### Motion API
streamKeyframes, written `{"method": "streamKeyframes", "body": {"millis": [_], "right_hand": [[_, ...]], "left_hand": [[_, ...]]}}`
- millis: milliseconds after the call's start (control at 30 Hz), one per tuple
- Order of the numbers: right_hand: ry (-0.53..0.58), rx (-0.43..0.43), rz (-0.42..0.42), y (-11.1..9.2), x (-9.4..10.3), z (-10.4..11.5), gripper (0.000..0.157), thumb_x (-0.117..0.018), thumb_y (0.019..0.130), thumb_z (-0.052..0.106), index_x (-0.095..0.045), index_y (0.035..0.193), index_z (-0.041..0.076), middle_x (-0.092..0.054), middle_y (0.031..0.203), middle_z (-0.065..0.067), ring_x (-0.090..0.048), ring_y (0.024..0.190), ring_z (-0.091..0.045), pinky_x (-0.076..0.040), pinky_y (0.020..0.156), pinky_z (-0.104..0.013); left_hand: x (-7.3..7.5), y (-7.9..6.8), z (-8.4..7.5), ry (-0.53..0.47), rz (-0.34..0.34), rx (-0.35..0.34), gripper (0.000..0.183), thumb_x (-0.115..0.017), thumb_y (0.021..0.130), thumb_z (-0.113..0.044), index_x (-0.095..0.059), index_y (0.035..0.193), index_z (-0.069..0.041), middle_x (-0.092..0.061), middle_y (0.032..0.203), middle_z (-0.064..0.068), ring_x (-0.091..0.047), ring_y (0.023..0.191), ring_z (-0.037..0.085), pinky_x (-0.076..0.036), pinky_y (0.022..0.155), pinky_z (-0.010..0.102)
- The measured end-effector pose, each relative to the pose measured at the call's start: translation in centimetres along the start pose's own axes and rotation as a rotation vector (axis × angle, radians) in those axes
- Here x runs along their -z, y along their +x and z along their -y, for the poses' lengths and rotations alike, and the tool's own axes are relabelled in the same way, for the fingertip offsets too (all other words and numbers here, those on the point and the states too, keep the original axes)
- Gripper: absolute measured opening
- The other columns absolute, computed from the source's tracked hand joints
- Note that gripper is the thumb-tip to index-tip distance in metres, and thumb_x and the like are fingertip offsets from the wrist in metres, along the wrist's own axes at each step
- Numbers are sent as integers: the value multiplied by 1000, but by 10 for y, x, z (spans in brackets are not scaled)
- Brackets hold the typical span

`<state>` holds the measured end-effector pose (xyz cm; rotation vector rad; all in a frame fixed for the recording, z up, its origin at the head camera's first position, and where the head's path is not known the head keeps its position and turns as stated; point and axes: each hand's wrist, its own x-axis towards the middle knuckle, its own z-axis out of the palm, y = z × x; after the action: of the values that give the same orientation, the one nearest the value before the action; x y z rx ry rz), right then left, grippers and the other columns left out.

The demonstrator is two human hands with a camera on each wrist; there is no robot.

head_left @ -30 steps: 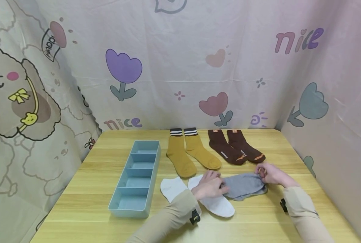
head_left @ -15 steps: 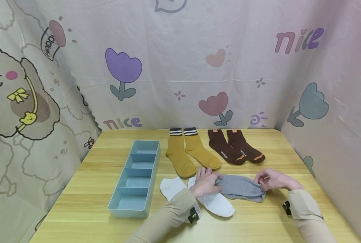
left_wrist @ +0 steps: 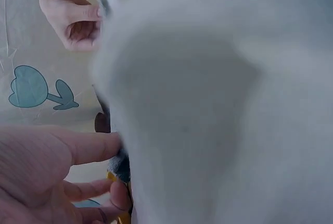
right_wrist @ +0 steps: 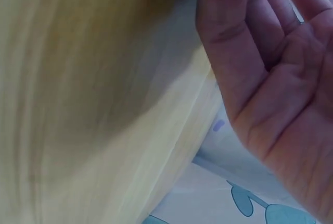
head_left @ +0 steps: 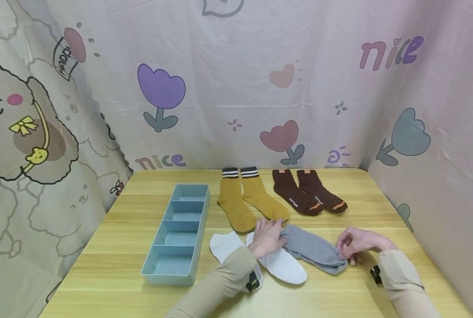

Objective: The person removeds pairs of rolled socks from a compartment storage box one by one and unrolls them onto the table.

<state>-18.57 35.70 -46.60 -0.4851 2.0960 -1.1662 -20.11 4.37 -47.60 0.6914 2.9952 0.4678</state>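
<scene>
A pair of grey socks (head_left: 315, 248), one lying over the other, stretches at a slant between the two hands. At its left end, my left hand (head_left: 267, 238) pinches the fabric between thumb and fingers; a bit of the grey sock (left_wrist: 120, 165) shows there in the left wrist view. My right hand (head_left: 359, 244) pinches the right end with curled fingers. Two white socks lie beneath and beside my left hand and sleeve: the left white sock (head_left: 225, 245) is partly covered by the forearm, the right white sock (head_left: 287, 266) by the hand.
A blue tray (head_left: 198, 256) with several compartments stands on the left of the wooden table (head_left: 101, 260). Behind the hands lie two mustard socks (head_left: 233, 203) with striped cuffs and two dark brown socks (head_left: 294, 194). A printed curtain (head_left: 228, 79) encloses the back and sides.
The grey socks have turned aslant, their right end coming nearer the front edge. My right hand moved slightly right and toward the front; my left hand shifted a little left with its end.
</scene>
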Motion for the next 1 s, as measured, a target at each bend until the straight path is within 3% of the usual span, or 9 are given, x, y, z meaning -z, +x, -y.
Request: {"method": "streamKeyframes", "body": {"millis": [100, 267, 500, 633, 767, 1000], "right_hand": [[-1, -26, 20, -3, -2, 0, 18, -72, 87, 9, -70, 87, -10, -72, 66, -6, -64, 52, -4, -48, 48, -15], [-6, 5, 14, -2, -4, 1, 23, -73, 89, 12, -69, 86, -11, -71, 66, -17, -64, 51, -3, -49, 47, -16], [98, -3, 69, 3, -7, -1, 24, -70, 86, 1, -60, 91, -21, -71, 68, 2, -65, 55, -3, -53, 51, -16], [130, -8, 100, 4, -11, 0, 21, -67, 85, -1, -62, 89, -21, -74, 68, -1, -68, 57, -5, -54, 52, -17], [156, 1, 109, 3, -13, 0, 24, -68, 86, 1, -62, 90, -22, -74, 67, -3, -70, 58, -8, -55, 52, -18], [214, 10, 141, 0, -12, -2, 26, -63, 89, 0, -56, 97, -24, -74, 69, 1, -72, 61, -10, -56, 53, -19]], "left_hand": [[-1, -1, 0, -3, -19, 0, 48, -74, 89, -34, -60, 130, -14, -74, 108, 3, -47, 88, 23, -36, 85, 34], [-3, 0, 2, -37, -63, -22, 40, -75, 88, -29, -64, 123, -11, -77, 102, 1, -53, 90, 25, -38, 83, 34], [-2, 2, 5, -84, -160, -93, 29, -75, 87, -17, -71, 114, -9, -76, 83, -2, -68, 94, 30, -48, 86, 37], [-3, 5, 7, -119, -200, -139, 14, -73, 86, -11, -75, 99, -7, -76, 75, -1, -73, 85, 24, -53, 80, 33], [-4, 7, 9, -217, -203, -135, 10, -72, 86, -8, -77, 94, -3, -76, 76, 2, -73, 81, 19, -54, 77, 26], [-1, 9, 9, -438, -174, -90, 15, -70, 87, -4, -76, 100, 0, -77, 86, 8, -71, 80, 17, -54, 72, 19]]}}
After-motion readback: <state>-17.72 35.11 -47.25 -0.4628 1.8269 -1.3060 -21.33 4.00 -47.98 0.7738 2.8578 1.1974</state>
